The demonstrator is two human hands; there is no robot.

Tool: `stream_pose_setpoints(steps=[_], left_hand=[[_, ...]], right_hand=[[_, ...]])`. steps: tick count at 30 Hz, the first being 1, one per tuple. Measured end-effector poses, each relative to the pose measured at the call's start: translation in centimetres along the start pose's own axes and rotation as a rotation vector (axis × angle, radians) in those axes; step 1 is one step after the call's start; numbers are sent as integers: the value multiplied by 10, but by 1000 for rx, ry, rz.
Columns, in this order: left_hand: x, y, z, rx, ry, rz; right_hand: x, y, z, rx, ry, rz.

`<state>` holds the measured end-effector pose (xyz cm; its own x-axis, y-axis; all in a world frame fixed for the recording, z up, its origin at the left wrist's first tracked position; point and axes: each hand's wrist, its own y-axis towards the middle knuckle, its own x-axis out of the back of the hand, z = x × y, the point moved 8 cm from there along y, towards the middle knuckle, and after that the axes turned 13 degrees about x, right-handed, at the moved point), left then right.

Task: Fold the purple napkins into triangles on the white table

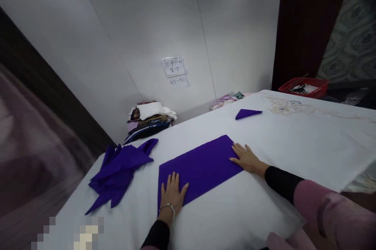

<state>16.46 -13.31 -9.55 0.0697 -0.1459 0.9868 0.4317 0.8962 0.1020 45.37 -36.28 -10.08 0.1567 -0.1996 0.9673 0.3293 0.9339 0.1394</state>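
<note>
A purple cloth napkin [202, 162] lies flat on the white tabletop, folded into a long rectangle-like shape. My left hand [172, 195] presses on its near left end, palm down with fingers spread, a bracelet at the wrist. At the right end, my right hand [245, 157] rests with its fingers apart, the fingertips on the cloth. To the left sits a loose, crumpled heap of purple cloths [123, 169]. Beyond the napkin, a small purple folded triangle [247, 113] lies by itself.
The white-covered table [308, 148] bears a pale floral pattern at its far right. Behind its back edge are a stack of folded fabrics [151, 119] and some pinkish cloth [225, 100]. A red basket [319, 90] holds scissors. Handwritten paper signs [174, 68] hang on the wall.
</note>
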Motion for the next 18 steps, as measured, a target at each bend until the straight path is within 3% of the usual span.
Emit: stream_pose_setpoints(steps=[3, 6, 8, 12, 14, 16, 18], left_hand=[[-5, -2, -5, -111, 14, 96], [2, -4, -16, -53, -8, 90], [14, -13, -47, -95, -55, 50], [31, -43, -144, -371, -219, 65], [35, -52, -175, -425, -275, 71], [31, -51, -182, -401, -279, 86], [22, -44, -162, -332, -243, 101]], right_hand=[[-4, 0, -3, -3, -31, 6], [-8, 3, -3, 2, -47, 5], [-9, 4, -3, 16, -56, -7], [-7, 3, -4, 39, -75, -36], [-7, 2, -5, 37, -88, -35], [-7, 2, -5, 37, -103, -29], [-7, 2, -6, 50, -115, -28]])
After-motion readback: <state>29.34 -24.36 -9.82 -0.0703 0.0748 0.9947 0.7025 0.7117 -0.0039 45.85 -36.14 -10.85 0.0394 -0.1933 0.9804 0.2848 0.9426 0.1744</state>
